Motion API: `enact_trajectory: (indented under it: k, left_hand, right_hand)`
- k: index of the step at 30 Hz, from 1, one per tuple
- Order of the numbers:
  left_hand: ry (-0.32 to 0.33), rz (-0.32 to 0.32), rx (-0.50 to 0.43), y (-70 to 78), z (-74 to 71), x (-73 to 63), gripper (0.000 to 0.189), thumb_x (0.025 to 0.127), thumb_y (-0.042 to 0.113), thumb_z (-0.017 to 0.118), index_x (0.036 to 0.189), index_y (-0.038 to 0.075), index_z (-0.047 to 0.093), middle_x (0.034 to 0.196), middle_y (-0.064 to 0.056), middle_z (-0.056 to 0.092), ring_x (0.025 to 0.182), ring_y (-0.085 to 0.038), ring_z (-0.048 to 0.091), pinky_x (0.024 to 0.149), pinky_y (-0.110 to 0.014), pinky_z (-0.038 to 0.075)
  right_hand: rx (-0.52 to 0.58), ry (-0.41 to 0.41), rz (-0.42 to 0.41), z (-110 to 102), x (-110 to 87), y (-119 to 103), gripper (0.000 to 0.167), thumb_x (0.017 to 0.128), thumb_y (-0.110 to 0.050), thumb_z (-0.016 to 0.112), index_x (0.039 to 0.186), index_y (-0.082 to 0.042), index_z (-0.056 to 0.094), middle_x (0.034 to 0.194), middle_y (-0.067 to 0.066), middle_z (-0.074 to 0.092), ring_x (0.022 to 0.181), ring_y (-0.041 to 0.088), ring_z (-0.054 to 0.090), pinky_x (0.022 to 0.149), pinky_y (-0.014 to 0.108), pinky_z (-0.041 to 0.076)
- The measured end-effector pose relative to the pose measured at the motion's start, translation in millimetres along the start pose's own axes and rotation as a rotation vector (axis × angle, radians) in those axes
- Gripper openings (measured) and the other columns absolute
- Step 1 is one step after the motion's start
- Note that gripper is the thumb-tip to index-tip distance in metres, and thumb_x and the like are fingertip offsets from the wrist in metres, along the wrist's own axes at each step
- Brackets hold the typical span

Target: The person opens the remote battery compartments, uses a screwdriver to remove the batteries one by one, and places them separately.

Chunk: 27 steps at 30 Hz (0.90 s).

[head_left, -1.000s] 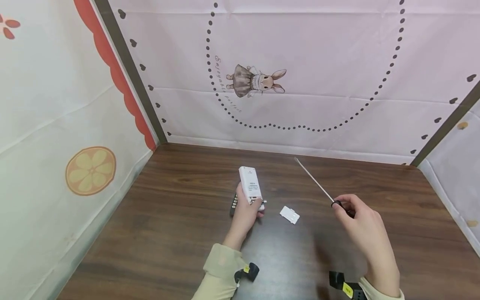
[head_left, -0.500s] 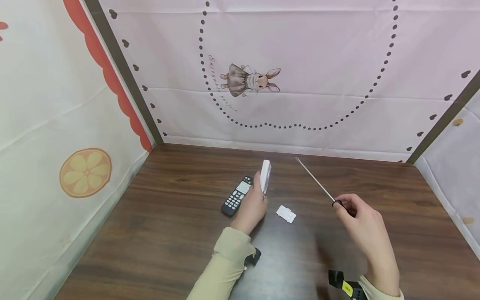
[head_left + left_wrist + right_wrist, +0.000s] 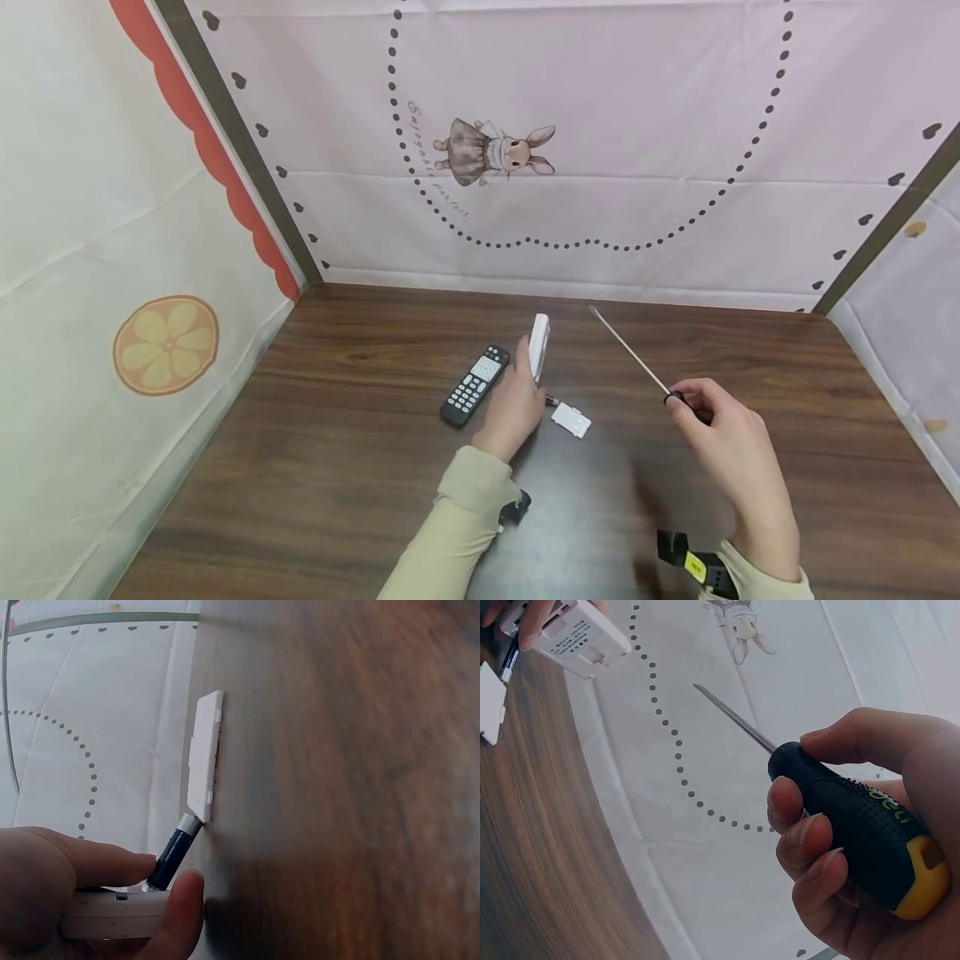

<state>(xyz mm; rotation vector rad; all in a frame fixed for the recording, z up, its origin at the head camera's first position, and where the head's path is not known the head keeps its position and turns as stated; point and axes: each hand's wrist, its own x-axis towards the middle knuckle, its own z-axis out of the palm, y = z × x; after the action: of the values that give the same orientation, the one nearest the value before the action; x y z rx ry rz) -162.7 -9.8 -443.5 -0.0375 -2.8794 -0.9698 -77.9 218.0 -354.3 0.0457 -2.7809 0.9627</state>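
My left hand grips a white remote control, tilted up on its edge, with a printed label on its back in the right wrist view. Just past the fingertips is a dark blue battery with silver ends; its far end meets the corner of the white battery cover and its near end is at the remote. The cover lies flat on the table. Off to the right, my right hand holds a screwdriver by its black and yellow handle, the thin shaft pointing away and left.
A black remote control with pale buttons lies left of my left hand. The brown wood-grain table ends at a printed cloth backdrop behind, with more cloth on the left side.
My left hand has turned the white remote from back-up onto its edge and shifted right. The battery, sticking out beside the thumb before, is now down by the cover. My right hand keeps its hold.
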Motion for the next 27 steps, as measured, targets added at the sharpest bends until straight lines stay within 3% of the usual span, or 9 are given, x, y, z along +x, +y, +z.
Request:
enact_trajectory:
  k: [8, 16, 27]
  left_hand:
    - [0.001, -0.035, 0.0, 1.9, 0.4, 0.1, 0.088, 0.077, 0.01, 0.066, 0.143, 0.017, 0.008, 0.101, -0.019, 0.054, 0.076, -0.027, 0.058, 0.061, -0.038, 0.047]
    - [0.023, 0.038, 0.151, 6.6, 5.0, 0.7, 0.087, 0.076, 0.005, 0.062, 0.143, 0.017, 0.008, 0.09, -0.015, 0.053, 0.068, -0.025, 0.055, 0.057, -0.036, 0.045]
    - [-0.017, 0.082, 0.265, 12.1, 8.7, 0.8, 0.092, 0.073, 0.003, 0.065, 0.143, 0.023, 0.009, 0.101, -0.018, 0.051, 0.08, -0.029, 0.054, 0.059, -0.039, 0.046]
  right_hand:
    - [-0.003, -0.009, 0.004, -0.8, -0.8, 3.5, 0.024, 0.089, -0.038, 0.05, 0.101, -0.019, 0.058, 0.077, -0.003, 0.056, 0.065, 0.015, 0.048, 0.056, 0.028, 0.036]
    - [0.001, -0.022, 0.009, -2.7, 0.2, 5.2, 0.025, 0.089, -0.038, 0.05, 0.101, -0.018, 0.058, 0.076, -0.002, 0.055, 0.065, 0.015, 0.047, 0.055, 0.028, 0.035]
    - [0.02, -0.035, 0.024, -4.6, 0.8, 6.8, 0.027, 0.089, -0.039, 0.049, 0.102, -0.017, 0.058, 0.078, 0.0, 0.055, 0.066, 0.017, 0.047, 0.055, 0.029, 0.035]
